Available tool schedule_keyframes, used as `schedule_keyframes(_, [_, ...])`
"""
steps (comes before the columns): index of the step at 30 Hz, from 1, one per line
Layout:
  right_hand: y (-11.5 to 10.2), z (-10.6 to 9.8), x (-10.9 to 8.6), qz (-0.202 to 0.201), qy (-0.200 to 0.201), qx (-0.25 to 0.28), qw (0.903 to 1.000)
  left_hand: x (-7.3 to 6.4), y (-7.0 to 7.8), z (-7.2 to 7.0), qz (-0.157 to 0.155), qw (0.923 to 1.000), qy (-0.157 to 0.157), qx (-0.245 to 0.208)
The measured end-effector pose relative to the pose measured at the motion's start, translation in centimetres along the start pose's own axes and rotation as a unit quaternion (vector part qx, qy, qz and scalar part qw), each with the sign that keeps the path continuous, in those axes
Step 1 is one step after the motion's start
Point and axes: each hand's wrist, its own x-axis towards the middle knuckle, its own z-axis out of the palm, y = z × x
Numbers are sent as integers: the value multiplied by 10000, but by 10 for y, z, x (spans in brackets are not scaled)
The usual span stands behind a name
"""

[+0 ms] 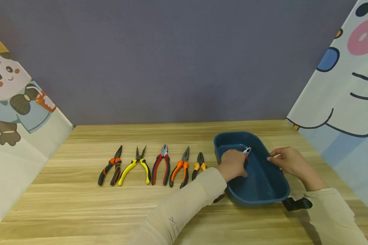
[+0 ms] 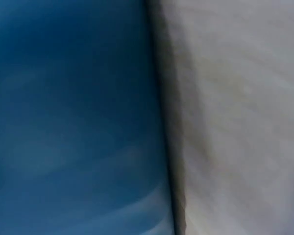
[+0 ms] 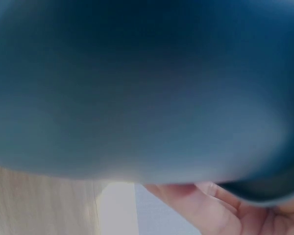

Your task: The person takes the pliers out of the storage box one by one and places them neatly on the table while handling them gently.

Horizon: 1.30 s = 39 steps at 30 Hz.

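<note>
Inside the blue bin (image 1: pixel 254 182), my left hand (image 1: pixel 233 163) grips a pair of pliers (image 1: pixel 247 152). Their metal jaws and a bit of red and black handle show past the fingers; the rest is covered by the hand. My right hand (image 1: pixel 289 163) pinches the bin's right rim, thumb over the edge. In the right wrist view, the fingers of the right hand (image 3: pixel 220 210) lie against the bin's edge, and the bin wall (image 3: pixel 137 122) fills most of the picture. Only blurred blue plastic (image 2: pixel 73 122) and a pale surface appear in the left wrist view.
Left of the bin, several pliers lie in a row: black-and-orange (image 1: pixel 113 165), yellow (image 1: pixel 136 165), red-and-black (image 1: pixel 161 165), orange (image 1: pixel 181 167) and yellow-orange pliers (image 1: pixel 200 164), partly behind the left sleeve. A black object (image 1: pixel 297 204) is beside the right sleeve.
</note>
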Motion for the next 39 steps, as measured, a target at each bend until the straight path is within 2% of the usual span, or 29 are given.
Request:
schedule_keyframes(5, [-1,-1,1,-59,12,21,10000,-1,-2,-3,137,9997,155,-113])
schedule_keyframes(15, [-4,0,1,-21,-79,11,10000,-8,1,-12,204,9991,339,-146])
schedule_keyframes(20, [-4,-1,0,-26,-96,-16,9999,-15,2,-21,215,9984,509,-121])
schedule_keyframes(29, [-3,-1,-1,-7,-95,-129,9999,-28,3,-43,508,9964,670,-132])
schedule_keyframes(35, [-1,0,0,-125,-46,-165,9998,-42,-5,-56,714,9948,719,71])
schedule_keyframes(39, [0,0,1,-111,-49,-197,9997,-55,-15,-62,821,9940,722,99])
